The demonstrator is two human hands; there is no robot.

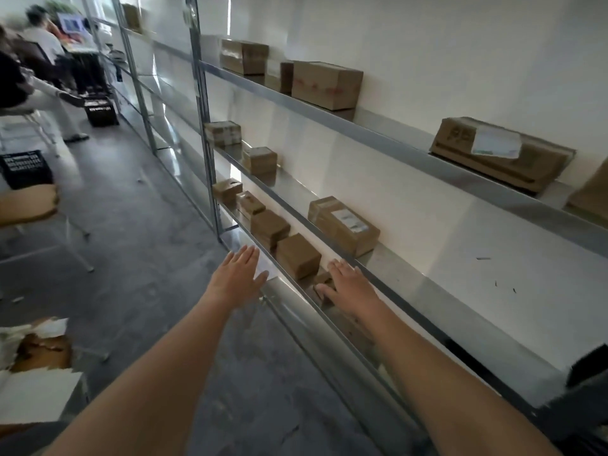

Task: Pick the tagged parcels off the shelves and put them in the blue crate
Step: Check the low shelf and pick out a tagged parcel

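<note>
Both my arms reach toward a metal shelf unit [378,271] with several brown cardboard parcels. My right hand [350,286] lies flat with straight fingers over a small parcel [323,282] on the lower shelf, touching it. My left hand [238,278] hovers open with spread fingers in front of the shelf's edge, holding nothing. A square parcel [297,255] stands just left of my right hand. On the middle shelf lies a parcel with a white label [343,225]. Another labelled parcel [500,153] sits on the top shelf. No blue crate is in view.
More parcels line the shelves further left [260,159] and on top [325,83]. Black crates [24,169] stand on the grey floor at left, near a chair and seated people [36,60] in the far corner. Torn cardboard [36,350] lies at lower left.
</note>
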